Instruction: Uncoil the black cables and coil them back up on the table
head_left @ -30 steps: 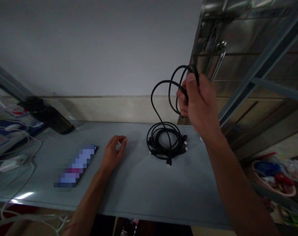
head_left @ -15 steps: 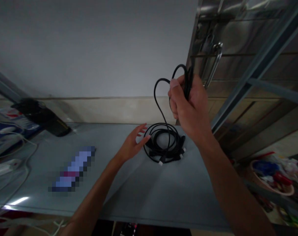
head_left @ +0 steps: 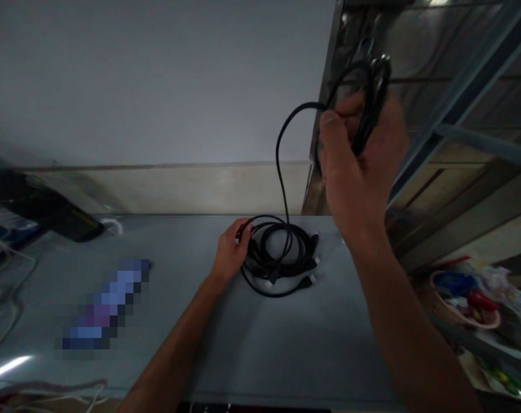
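Note:
A pile of coiled black cables (head_left: 281,255) with white-tipped plugs lies on the pale grey tabletop (head_left: 264,338). My left hand (head_left: 230,255) rests on the pile's left edge, fingers closed around a strand. My right hand (head_left: 359,166) is raised well above the pile, closed on a bunch of black cable loops (head_left: 367,103). One strand (head_left: 281,172) hangs from those loops down into the pile.
A blurred-out flat object (head_left: 105,304) lies left of my left arm. A dark object (head_left: 49,209) and white cords (head_left: 2,287) sit at the far left. A metal frame and shiny panel (head_left: 436,115) stand right of the table; a bowl of coloured clutter (head_left: 466,298) sits lower right.
My left hand slid right from the bare tabletop onto the cable pile and closed on it. My right hand rose higher with its loops, drawing the strand taut.

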`<state>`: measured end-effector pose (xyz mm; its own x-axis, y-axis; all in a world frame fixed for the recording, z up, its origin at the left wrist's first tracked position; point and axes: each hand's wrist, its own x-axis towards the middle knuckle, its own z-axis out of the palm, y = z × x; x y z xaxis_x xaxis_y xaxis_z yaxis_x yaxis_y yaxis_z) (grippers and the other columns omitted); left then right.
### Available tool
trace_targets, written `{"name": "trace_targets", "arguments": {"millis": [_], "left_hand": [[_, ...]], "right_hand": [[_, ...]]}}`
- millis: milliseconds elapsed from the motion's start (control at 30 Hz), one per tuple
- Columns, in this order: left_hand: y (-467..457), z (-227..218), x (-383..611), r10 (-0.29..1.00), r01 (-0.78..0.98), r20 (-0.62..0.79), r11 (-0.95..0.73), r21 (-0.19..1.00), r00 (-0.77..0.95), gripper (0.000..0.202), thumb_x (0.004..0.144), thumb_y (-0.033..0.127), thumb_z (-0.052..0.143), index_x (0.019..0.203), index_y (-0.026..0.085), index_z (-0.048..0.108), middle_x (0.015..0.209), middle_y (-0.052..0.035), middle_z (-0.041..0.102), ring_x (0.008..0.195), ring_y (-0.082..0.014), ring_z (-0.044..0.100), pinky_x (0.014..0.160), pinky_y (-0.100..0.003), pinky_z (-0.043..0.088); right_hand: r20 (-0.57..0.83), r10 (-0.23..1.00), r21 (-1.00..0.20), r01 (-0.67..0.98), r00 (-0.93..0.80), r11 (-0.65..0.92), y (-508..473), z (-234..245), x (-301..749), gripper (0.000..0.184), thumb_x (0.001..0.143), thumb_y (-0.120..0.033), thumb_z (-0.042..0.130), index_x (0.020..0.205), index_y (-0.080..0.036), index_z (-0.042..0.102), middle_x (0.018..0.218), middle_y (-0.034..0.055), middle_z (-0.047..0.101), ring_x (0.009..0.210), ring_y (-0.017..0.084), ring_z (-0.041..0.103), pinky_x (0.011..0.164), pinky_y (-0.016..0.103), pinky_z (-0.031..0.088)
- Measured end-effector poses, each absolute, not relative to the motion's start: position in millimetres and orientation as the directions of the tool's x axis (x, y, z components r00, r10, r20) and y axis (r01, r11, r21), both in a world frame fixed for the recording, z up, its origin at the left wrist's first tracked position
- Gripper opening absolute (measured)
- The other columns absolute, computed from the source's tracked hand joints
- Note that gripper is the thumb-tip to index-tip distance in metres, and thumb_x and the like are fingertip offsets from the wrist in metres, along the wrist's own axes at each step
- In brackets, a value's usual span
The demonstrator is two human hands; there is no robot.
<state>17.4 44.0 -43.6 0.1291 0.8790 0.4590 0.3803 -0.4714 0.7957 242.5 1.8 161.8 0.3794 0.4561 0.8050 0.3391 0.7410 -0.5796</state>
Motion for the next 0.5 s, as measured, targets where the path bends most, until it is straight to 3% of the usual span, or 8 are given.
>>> {"name": "trace_targets", "arguments": {"millis": [167, 300, 367, 433, 500], "left_hand": [[48.0, -46.0, 22.5, 0.932, -0.012, 0.359, -0.359, 0.933, 0.037, 0.043, 0.109, 0.059, 0.062, 0.135, 0.025, 0.068, 0.131, -0.0123, 0.079, 0.110, -0.0292, 0.081, 0.087, -0.043, 0.067], [47.4, -51.8, 21.8, 0.970, -0.191, 0.243, -0.233, 0.953, 0.027, 0.046, 0.106, 0.053, 0.069, 0.143, 0.027, 0.065, 0.140, -0.0133, 0.075, 0.117, -0.0303, 0.081, 0.097, -0.050, 0.069], [47.0, -56.7, 20.5, 0.981, -0.236, 0.195, -0.186, 0.954, 0.018, 0.045, 0.103, 0.050, 0.073, 0.141, 0.026, 0.067, 0.139, -0.0133, 0.076, 0.119, -0.0307, 0.080, 0.100, -0.052, 0.069], [48.0, -62.6, 19.2, 0.984, -0.257, 0.176, -0.170, 0.951, 0.003, 0.044, 0.101, 0.048, 0.075, 0.137, 0.025, 0.069, 0.137, -0.0131, 0.077, 0.121, -0.0302, 0.080, 0.106, -0.053, 0.067], [50.3, -68.3, 18.1, 0.984, -0.264, 0.177, -0.173, 0.949, -0.009, 0.042, 0.101, 0.047, 0.075, 0.135, 0.023, 0.070, 0.136, -0.0134, 0.077, 0.122, -0.0298, 0.079, 0.110, -0.054, 0.065]], "right_hand": [[0.899, 0.234, -0.404, 0.498, 0.370, 0.767, -0.9, 165.4, 247.1, 0.016, 0.104, -0.016, 0.058, 0.095, -0.026, 0.049, 0.083, -0.0031, 0.045, 0.068, 0.012, 0.048, 0.066, 0.029, 0.045], [0.888, 0.166, -0.410, 0.576, 0.429, 0.707, -9.3, 169.8, 247.9, 0.017, 0.107, -0.017, 0.057, 0.094, -0.027, 0.050, 0.091, -0.0007, 0.047, 0.076, 0.010, 0.055, 0.075, 0.028, 0.050], [0.870, 0.151, -0.436, 0.588, 0.470, 0.682, -14.7, 173.5, 248.7, 0.011, 0.108, -0.021, 0.061, 0.099, -0.027, 0.058, 0.100, -0.0001, 0.058, 0.089, 0.013, 0.066, 0.079, 0.030, 0.053], [0.824, 0.225, -0.509, 0.508, 0.520, 0.695, -22.0, 175.7, 249.9, 0.003, 0.108, -0.031, 0.067, 0.106, -0.029, 0.068, 0.117, 0.0003, 0.069, 0.113, 0.022, 0.073, 0.081, 0.034, 0.056], [0.738, 0.466, -0.646, 0.308, 0.488, 0.699, -30.8, 173.7, 252.1, 0.025, 0.111, -0.051, 0.063, 0.104, -0.031, 0.076, 0.134, -0.0004, 0.073, 0.138, 0.033, 0.067, 0.083, 0.039, 0.058]]}}
